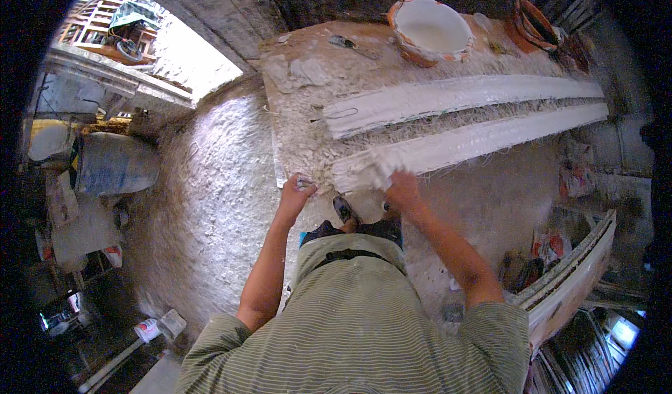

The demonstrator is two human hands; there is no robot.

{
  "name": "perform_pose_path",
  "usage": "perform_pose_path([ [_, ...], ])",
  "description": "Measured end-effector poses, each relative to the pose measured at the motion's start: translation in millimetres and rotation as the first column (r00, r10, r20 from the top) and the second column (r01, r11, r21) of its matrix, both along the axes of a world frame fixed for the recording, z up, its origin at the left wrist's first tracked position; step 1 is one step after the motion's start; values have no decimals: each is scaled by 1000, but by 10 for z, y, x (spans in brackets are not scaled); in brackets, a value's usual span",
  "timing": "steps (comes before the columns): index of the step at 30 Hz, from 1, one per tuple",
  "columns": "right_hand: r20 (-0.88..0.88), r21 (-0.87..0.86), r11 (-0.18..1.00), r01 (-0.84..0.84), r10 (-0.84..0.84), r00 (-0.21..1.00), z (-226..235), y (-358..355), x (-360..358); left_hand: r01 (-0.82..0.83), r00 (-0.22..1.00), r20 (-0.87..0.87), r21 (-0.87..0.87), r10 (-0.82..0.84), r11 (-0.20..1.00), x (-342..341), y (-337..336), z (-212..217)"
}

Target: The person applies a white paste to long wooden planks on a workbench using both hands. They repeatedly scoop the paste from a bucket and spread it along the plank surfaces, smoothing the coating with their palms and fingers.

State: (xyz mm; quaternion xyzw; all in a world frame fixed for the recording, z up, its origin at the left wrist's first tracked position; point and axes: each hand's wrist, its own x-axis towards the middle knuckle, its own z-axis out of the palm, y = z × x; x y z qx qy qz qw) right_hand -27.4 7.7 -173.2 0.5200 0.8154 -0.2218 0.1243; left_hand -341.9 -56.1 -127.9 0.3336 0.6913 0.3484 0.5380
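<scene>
Right, near plaster strip [462, 144] lies on the bench [301, 72], long axis running away to my upper right. My right hand [402, 187] presses its near end, grip blurred, can't tell; left hand [295, 192] curled at bench edge, pinching sth small; bowl [428, 29] far side

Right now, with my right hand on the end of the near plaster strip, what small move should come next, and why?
Probably draw the right hand a little further along the near strip. That hand rests on its rough, blurred near end, while the rest of the strip looks smooth and white. The left hand sits at the bench edge, its grip on something small, so it can brace you.
</scene>
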Motion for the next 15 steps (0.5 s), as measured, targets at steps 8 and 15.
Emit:
perform_pose_path([
  [8,-99,105,945,-311,321,942,365,-297,-673,-17,999,28,-22,18,1000,-63,-58,17],
  [15,-224,118,989,-89,114,968,786,-356,-890,-17,1000,-17,-17,17,1000,-64,-86,86],
])
